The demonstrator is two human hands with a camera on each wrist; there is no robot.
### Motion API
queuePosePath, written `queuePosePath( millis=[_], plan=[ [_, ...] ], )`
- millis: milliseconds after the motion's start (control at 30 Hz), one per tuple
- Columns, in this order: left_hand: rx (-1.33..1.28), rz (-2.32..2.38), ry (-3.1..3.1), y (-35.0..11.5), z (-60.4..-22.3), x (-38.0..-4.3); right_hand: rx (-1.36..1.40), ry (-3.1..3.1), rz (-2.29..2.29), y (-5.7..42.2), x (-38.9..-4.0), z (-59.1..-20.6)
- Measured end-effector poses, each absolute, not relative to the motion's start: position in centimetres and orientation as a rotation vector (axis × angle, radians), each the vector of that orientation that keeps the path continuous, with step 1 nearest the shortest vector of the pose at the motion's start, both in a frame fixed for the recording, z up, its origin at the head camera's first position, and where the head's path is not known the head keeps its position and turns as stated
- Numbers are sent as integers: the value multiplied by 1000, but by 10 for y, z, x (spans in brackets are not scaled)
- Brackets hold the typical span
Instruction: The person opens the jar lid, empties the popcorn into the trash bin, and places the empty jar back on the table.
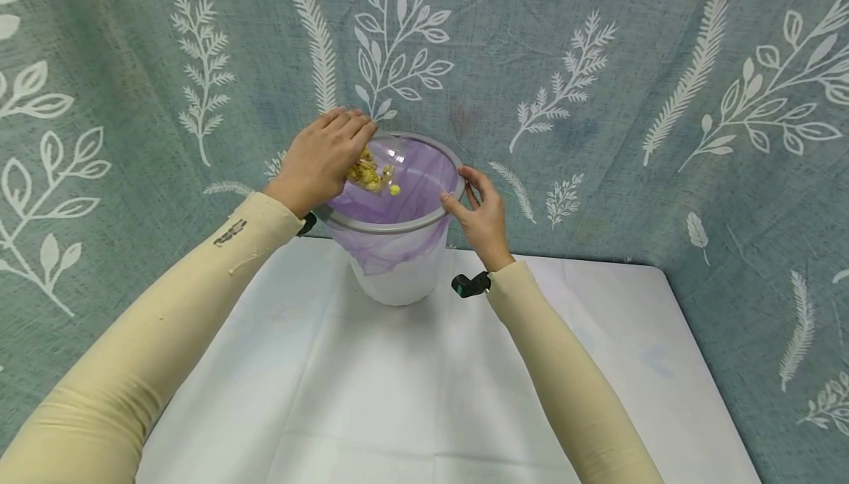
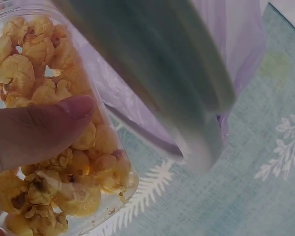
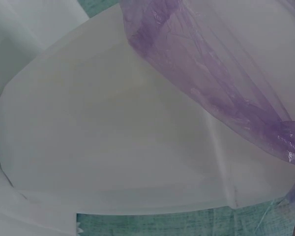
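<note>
My left hand [image 1: 326, 154] grips a clear plastic jar of popcorn [image 2: 54, 167], tipped over the mouth of a white trash bin [image 1: 398, 278]. The thumb lies across the jar's side in the left wrist view. Yellow popcorn shows inside it, and one piece [image 1: 395, 190] is at the jar's mouth or just below it. A purple trash bag [image 1: 424, 174] lines the bin and folds out over its grey rim [image 1: 391, 228]. On the right side of that rim my right hand [image 1: 483, 215] holds on, thumb inside and fingers outside. The right wrist view shows the bin wall and the bag's overhang.
The bin stands at the back of a table with a white cover [image 1: 398, 395]. Behind and beside it hangs a green cloth with white leaf prints [image 1: 564, 86]. A black wrist camera [image 1: 469, 285] sits on the right wrist.
</note>
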State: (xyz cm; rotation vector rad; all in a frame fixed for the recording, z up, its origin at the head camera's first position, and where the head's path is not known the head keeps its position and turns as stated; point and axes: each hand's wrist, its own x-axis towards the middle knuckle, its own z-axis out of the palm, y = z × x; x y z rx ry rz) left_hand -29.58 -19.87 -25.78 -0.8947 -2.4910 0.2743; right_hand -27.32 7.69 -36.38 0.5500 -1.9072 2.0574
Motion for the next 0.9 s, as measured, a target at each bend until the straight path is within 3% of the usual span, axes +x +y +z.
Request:
queuePosePath(
  millis=[900],
  plan=[
    [-925, 329, -2503, -193, -256, -294, 566, -1919, 1976, 79, -296, -389]
  ],
)
